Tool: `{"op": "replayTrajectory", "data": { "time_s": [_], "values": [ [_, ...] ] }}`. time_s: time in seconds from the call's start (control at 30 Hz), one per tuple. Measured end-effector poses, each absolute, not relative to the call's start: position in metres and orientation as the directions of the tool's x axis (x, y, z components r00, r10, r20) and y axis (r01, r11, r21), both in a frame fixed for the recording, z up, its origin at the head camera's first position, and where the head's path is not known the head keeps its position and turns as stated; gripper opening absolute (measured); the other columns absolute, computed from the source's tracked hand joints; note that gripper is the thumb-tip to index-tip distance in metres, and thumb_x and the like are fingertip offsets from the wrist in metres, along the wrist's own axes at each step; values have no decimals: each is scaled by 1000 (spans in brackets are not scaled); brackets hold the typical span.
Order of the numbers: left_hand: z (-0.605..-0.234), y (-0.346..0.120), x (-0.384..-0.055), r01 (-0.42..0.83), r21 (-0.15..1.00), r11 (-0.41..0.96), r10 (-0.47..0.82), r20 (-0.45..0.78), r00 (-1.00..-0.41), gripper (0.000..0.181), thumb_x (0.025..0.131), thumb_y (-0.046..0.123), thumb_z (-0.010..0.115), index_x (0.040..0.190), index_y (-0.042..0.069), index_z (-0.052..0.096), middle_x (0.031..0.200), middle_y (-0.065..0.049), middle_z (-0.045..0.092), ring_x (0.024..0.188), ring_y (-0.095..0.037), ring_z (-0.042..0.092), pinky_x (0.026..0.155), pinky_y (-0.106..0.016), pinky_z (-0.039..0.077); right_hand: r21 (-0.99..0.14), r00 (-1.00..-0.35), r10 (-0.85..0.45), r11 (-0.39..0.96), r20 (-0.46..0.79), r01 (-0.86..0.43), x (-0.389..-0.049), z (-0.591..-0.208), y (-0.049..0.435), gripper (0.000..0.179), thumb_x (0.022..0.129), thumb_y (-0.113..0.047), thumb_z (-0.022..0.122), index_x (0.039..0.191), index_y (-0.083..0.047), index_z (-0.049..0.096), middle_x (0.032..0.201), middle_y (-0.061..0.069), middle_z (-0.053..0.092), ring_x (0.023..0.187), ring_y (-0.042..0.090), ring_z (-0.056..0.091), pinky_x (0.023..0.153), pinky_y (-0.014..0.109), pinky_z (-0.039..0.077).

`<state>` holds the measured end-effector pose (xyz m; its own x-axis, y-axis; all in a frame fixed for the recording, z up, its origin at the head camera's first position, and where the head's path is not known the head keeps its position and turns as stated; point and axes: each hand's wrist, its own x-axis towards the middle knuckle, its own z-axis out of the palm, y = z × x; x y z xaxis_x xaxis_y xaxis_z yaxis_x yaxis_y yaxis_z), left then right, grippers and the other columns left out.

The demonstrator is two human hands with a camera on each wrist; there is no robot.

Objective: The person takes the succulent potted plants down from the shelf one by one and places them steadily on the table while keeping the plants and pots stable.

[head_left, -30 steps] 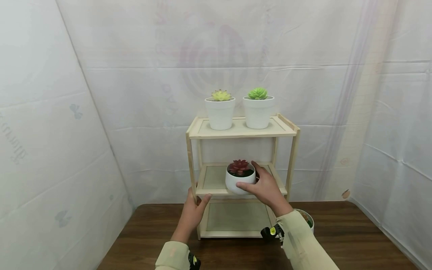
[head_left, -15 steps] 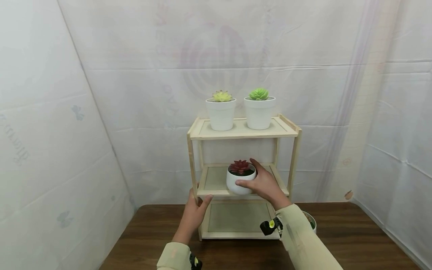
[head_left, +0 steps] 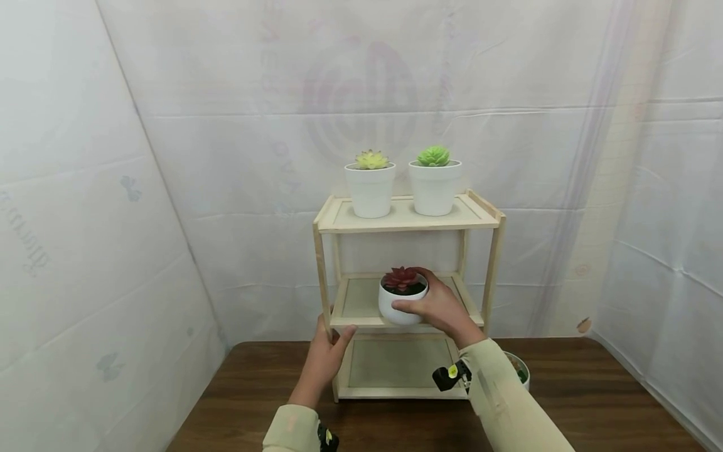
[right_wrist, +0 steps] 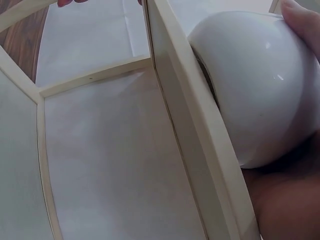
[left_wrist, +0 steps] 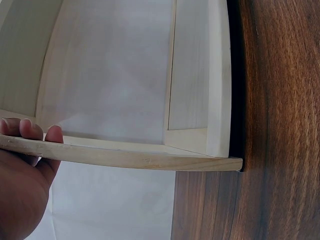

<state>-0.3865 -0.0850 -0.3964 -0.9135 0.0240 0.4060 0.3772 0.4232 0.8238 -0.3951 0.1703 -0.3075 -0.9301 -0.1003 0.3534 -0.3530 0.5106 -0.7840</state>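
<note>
The right hand (head_left: 443,307) was clamped on the white pot (head_left: 391,309) from the right, at the near edge of the middle shelf (head_left: 359,297), while the left hand (head_left: 324,355) gripped the near left post (head_left: 320,263).

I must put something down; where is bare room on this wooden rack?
Free: bottom shelf of the pale wooden rack, between its posts; middle shelf, left of the rounded white pot with red succulent. Crowded: where the right hand grips it; top shelf, bearing two tapered white pots.
</note>
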Motion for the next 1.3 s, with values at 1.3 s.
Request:
{"op": "replayTrajectory", "data": {
  "time_s": [1.3],
  "values": [
    [-397,-87,-386,372,815,445,27,403,-915,80,91,55,58,151,15,23,131,-15,56,94,-20,57,77,-32,48,-775,-900,-94,475,426,-416,-357,-314,197,89,68,-42,87,143,-21,43,123,8,61,107,24,59,89,41,49]
  ]
}}
